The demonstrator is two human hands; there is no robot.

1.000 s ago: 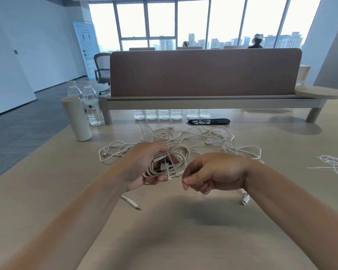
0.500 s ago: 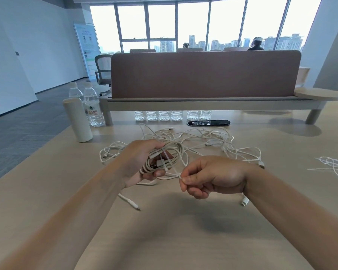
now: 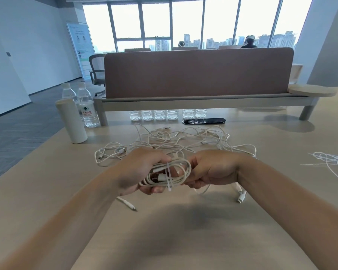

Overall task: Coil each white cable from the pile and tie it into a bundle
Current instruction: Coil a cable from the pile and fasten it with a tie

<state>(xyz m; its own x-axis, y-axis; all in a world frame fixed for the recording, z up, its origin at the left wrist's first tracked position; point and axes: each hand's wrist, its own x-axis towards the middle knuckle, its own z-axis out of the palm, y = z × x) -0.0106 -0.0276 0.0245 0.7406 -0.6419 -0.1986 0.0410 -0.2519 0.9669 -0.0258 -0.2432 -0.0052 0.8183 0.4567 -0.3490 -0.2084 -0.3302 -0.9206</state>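
A coiled white cable [image 3: 179,177] hangs just above the table between my two hands. My left hand [image 3: 142,172] grips its left side with fingers curled round the loops. My right hand [image 3: 209,168] grips the coil's right end. A thin white tie [image 3: 168,176] runs across the coil's middle, its tail sticking out below. Behind my hands lies the tangled pile of white cables [image 3: 183,139]. Loose cable ends [image 3: 240,195] trail on the table near my hands.
A white cylinder [image 3: 71,121] and two water bottles [image 3: 86,110] stand at the back left. A raised shelf [image 3: 203,101] with a brown partition crosses the back, small bottles and a black oval object [image 3: 204,121] beneath it. White ties [image 3: 328,159] lie far right.
My right hand has moved from pinching the tie's end in front of the coil up to the coil's right end. The tie now lies across the coil's middle.
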